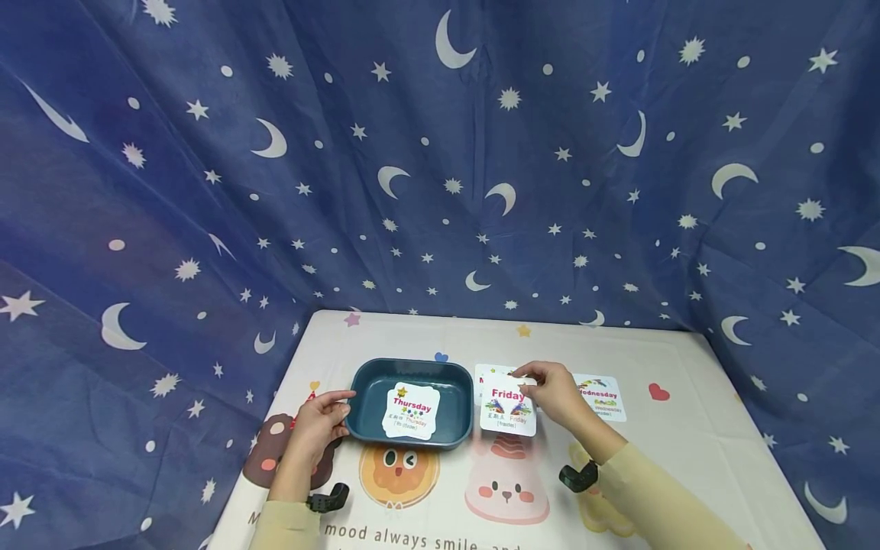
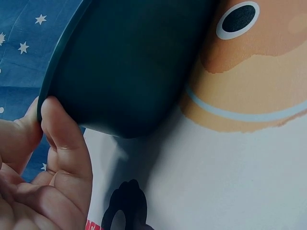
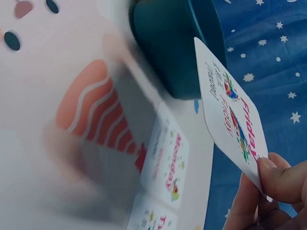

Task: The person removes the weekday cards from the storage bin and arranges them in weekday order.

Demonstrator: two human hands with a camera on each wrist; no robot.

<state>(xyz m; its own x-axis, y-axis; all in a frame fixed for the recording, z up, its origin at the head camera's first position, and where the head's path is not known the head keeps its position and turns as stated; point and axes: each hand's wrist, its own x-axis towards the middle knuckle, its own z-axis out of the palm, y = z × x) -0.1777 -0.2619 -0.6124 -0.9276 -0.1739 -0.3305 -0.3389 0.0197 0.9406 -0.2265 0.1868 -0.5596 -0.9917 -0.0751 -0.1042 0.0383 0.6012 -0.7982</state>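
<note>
My left hand (image 1: 320,428) pinches the left rim of a dark teal basin (image 1: 464,405) between thumb and fingers; the left wrist view shows the grip on the basin's edge. Inside the basin lies a white card printed "Thursday" (image 1: 411,412). With thumb and fingers my right hand (image 1: 555,391) holds a "Friday" card (image 1: 507,416) by its upper right corner. That card is raised above the table just right of the basin, tilted in the right wrist view, its printed side showing.
Under the raised card, a "Monday" card (image 3: 166,158) lies on the table beside another card starting "Tu" (image 3: 152,218). A "Wednesday" card (image 1: 605,399) lies right of my right hand. A cartoon-printed tablecloth (image 1: 426,527) covers the table; a blue starry curtain (image 1: 440,252) stands behind.
</note>
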